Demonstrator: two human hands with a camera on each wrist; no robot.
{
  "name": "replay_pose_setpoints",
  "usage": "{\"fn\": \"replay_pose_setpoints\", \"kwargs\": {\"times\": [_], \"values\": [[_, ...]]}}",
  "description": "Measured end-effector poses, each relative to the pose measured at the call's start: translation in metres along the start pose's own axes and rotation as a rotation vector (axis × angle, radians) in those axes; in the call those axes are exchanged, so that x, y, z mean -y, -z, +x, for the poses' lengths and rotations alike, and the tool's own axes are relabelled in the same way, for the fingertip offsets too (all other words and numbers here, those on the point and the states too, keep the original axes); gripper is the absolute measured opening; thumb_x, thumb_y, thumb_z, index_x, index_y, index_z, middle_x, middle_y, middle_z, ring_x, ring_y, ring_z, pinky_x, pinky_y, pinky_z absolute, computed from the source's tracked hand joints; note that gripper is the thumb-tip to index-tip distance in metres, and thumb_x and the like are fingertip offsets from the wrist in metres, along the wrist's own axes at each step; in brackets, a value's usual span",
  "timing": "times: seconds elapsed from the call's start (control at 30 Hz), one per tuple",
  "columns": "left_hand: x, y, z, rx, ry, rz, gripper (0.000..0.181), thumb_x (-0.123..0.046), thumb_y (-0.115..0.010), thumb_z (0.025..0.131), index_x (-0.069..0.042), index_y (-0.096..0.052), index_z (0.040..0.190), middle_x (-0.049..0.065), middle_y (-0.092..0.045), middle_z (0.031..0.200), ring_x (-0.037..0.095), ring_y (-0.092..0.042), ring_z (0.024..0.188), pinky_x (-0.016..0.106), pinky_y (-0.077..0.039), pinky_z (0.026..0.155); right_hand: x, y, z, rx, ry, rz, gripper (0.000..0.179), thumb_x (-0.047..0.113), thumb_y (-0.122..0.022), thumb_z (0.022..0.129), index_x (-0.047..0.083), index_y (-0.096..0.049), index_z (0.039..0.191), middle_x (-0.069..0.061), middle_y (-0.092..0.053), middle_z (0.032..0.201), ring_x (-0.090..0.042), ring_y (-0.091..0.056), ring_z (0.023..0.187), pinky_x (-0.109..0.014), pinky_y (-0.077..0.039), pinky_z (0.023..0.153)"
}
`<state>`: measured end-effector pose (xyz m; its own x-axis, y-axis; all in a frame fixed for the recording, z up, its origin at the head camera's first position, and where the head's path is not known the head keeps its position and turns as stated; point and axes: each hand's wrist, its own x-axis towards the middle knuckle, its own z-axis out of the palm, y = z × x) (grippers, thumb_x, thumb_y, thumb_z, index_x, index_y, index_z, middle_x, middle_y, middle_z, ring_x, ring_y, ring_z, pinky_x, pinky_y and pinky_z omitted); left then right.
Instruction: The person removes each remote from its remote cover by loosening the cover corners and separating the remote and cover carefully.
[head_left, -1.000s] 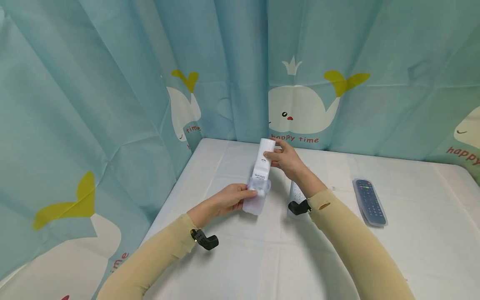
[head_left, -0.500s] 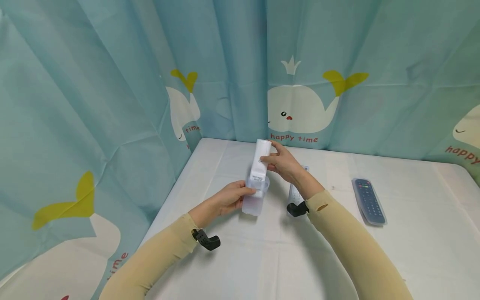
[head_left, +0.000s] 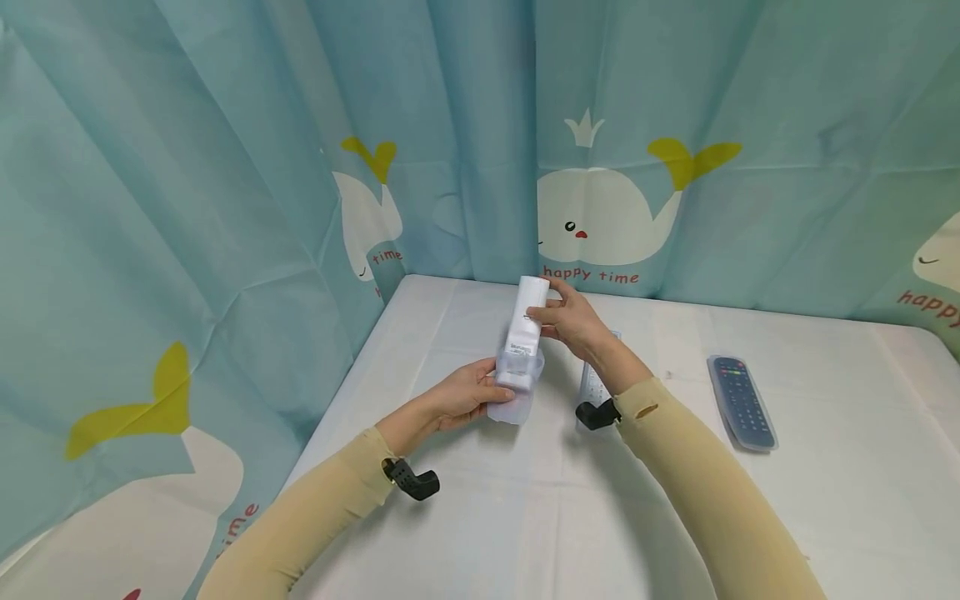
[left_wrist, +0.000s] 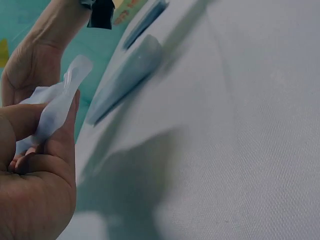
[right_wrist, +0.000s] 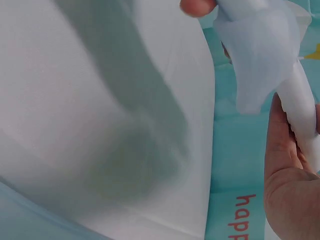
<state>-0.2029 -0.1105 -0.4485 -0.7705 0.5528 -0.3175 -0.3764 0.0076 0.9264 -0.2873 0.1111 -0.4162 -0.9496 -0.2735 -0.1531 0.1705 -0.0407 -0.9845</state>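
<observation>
A left hand (head_left: 461, 396) pinches a soft, translucent plastic sleeve (head_left: 515, 379) between thumb and fingers, a smooth, slender white remote (head_left: 528, 321) partway inside it, its upper part gripped by the right hand (head_left: 572, 323) above a white table (head_left: 480, 517). Farther right lie a pale remote (head_left: 594, 388), partly hidden in the head view, and a rounded dark remote (head_left: 739, 400) in a clear cover (head_left: 754, 442).
</observation>
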Motion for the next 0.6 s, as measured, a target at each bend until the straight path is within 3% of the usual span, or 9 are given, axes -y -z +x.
{"fn": "replay_pose_setpoints", "kwargs": {"times": [0.17,0.6], "values": [[-0.0008,0.0004,-0.0013,0.014,-0.009,0.004,0.073,0.006,-0.06,0.099,-0.007,-0.024,0.161,0.019,-0.058,0.14,0.025,-0.06,0.124,0.035,-0.053,0.098,0.0026,0.0004,0.0012,-0.01,-0.005,0.001,0.079,0.002,-0.067,0.098,0.012,-0.023,0.162,-0.025,-0.054,0.14,-0.028,-0.063,0.108,-0.035,-0.057,0.085],[0.0038,0.0054,-0.0027,0.126,-0.011,0.009,0.083,0.011,-0.057,0.098,-0.019,-0.016,0.164,0.018,-0.056,0.142,0.026,-0.06,0.12,0.038,-0.054,0.095,0.0038,0.0027,0.0003,-0.032,-0.01,0.025,0.08,0.001,-0.066,0.098,0.012,-0.021,0.163,-0.023,-0.052,0.144,-0.027,-0.062,0.109,-0.033,-0.056,0.083]]}}
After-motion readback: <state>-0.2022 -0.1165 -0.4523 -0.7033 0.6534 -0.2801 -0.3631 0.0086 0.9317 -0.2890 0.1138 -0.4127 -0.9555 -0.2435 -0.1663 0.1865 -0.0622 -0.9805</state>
